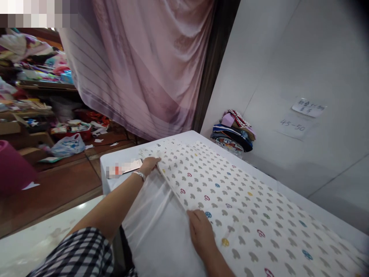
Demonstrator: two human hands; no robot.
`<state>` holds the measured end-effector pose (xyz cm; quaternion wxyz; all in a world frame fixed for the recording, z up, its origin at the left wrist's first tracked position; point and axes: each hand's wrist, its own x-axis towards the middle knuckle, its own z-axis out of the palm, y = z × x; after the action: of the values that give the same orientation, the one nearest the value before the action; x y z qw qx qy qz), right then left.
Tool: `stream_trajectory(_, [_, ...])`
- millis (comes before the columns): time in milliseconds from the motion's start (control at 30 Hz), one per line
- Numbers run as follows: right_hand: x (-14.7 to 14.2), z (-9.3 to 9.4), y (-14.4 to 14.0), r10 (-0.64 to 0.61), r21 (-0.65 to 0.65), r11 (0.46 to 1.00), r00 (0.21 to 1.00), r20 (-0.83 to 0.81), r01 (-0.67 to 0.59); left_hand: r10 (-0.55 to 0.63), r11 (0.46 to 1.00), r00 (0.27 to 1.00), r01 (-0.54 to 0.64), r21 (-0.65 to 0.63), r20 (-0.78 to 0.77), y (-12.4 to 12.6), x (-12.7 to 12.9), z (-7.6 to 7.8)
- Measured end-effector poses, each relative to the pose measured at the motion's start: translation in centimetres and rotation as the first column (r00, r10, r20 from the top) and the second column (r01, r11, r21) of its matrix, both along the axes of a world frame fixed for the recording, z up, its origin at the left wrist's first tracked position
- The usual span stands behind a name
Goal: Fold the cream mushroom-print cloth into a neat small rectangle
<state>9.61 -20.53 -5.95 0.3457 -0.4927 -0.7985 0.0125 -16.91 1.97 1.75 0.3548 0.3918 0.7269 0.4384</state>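
Sleeve (80,248), black-and-white check, fills the lower left corner; a glossy pale surface (43,231) sits beside it, off the bench. Right hand (200,229) nearer: curled over the near edge of the patterned fabric (230,200), thumb side at the edge; can't tell if it's actually pinching. Fabric lies over most of the bench (164,234), white with grey cap shapes and small coloured motifs, running out toward lower right. White bench cover shows as a wide strip between fabric and near bench edge, so there's room on that side. Left hand (151,164) farther out, well apart from the right, fingers closed on the same fabric edge near its far left end; bracelet (140,176) on that wrist. Edge between hands runs roughly straight. Phone (134,166) just beside the left hand, near the bench's left edge: tight there. Narrow white strip along the wall side too. Cloth pile (233,132) past the far bench edge, against the wall (265,57). Papers (296,125) on wall. Pink curtain (152,65) hangs behind the far bench corner.
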Motion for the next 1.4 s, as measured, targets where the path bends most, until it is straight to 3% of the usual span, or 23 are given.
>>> stream_trajectory(267, [-0.1, 0.4, 0.2, 0.02, 0.017, 1.0, 0.999, 0.04, -0.02, -0.061, 0.997, 0.905, 0.074, 0.015, -0.421, -0.2, -0.1, 0.5])
stream_trajectory(400, [-0.5, 1.0, 0.1, -0.005, -0.066, 0.998, 1.0, 0.011, 0.006, -0.086, 0.992, 0.842, 0.124, 0.036, -0.533, 0.1, 1.6, 2.2])
stream_trajectory(467, [-0.6, 1.5, 0.3, -0.018, -0.158, 0.988, 0.994, -0.104, 0.001, -0.091, 0.982, 0.787, 0.175, 0.079, -0.61, 0.2, 3.7, 3.9])
stream_trajectory(533, [-0.1, 2.3, 0.7, -0.051, -0.287, 0.956, 0.935, -0.351, -0.055, -0.127, 0.948, 0.71, 0.292, 0.125, -0.693, -0.2, 7.1, 5.6])
stream_trajectory(567, [0.5, 2.8, 1.0, -0.104, -0.357, 0.929, 0.853, -0.511, -0.101, -0.169, 0.916, 0.664, 0.378, 0.132, -0.729, -0.8, 9.3, 6.4])
stream_trajectory(600, [1.4, 3.5, 1.1, -0.183, -0.412, 0.898, 0.72, -0.669, -0.154, -0.22, 0.874, 0.613, 0.469, 0.126, -0.758, -1.7, 11.6, 7.0])
stream_trajectory(667, [3.8, 5.1, 1.1, -0.324, -0.422, 0.869, 0.348, -0.88, -0.258, -0.328, 0.745, 0.47, 0.662, 0.082, -0.819, -4.5, 16.7, 7.7])
stream_trajectory(700, [5.3, 5.9, 0.7, -0.347, -0.381, 0.878, 0.161, -0.924, -0.289, -0.366, 0.655, 0.384, 0.754, 0.059, -0.848, -6.4, 19.2, 7.6])
stream_trajectory(767, [8.2, 7.2, -0.8, -0.327, -0.284, 0.91, -0.101, -0.94, -0.303, -0.443, 0.35, 0.134, 0.936, -0.034, -0.887, -10.9, 23.6, 6.8])
stream_trajectory(800, [9.5, 7.6, -1.8, -0.316, -0.26, 0.921, -0.17, -0.933, -0.289, -0.46, 0.19, 0.012, 0.978, -0.085, -0.888, -13.2, 25.5, 6.0])
stream_trajectory(867, [11.5, 7.6, -4.2, -0.332, -0.283, 0.932, -0.218, -0.918, -0.227, -0.469, -0.036, -0.19, 0.98, -0.196, -0.863, -17.6, 28.1, 3.9])
stream_trajectory(933, [12.6, 6.7, -6.7, -0.393, -0.37, 0.918, -0.216, -0.894, -0.141, -0.456, -0.184, -0.274, 0.96, -0.211, -0.847, -20.9, 29.5, 1.7])
stream_trajectory(1000, [13.1, 5.5, -8.8, -0.46, -0.449, 0.888, -0.208, -0.863, -0.102, -0.456, -0.276, -0.311, 0.94, -0.2, -0.834, -22.9, 29.8, -0.2])
stream_trajectory(1067, [13.3, 4.6, -10.2, -0.503, -0.488, 0.864, -0.193, -0.843, -0.122, -0.459, -0.308, -0.315, 0.934, -0.183, -0.831, -23.7, 29.5, -1.5])
stream_trajectory(1167, [13.5, 4.2, -10.7, -0.535, -0.517, 0.844, -0.158, -0.83, -0.141, -0.469, -0.283, -0.286, 0.945, -0.164, -0.836, -23.6, 28.6, -2.0])
stream_trajectory(1400, [15.8, 4.3, -8.2, -0.589, -0.568, 0.806, -0.126, -0.799, -0.167, -0.478, -0.07, -0.218, 0.975, -0.21, -0.851, -20.4, 25.4, -2.4])
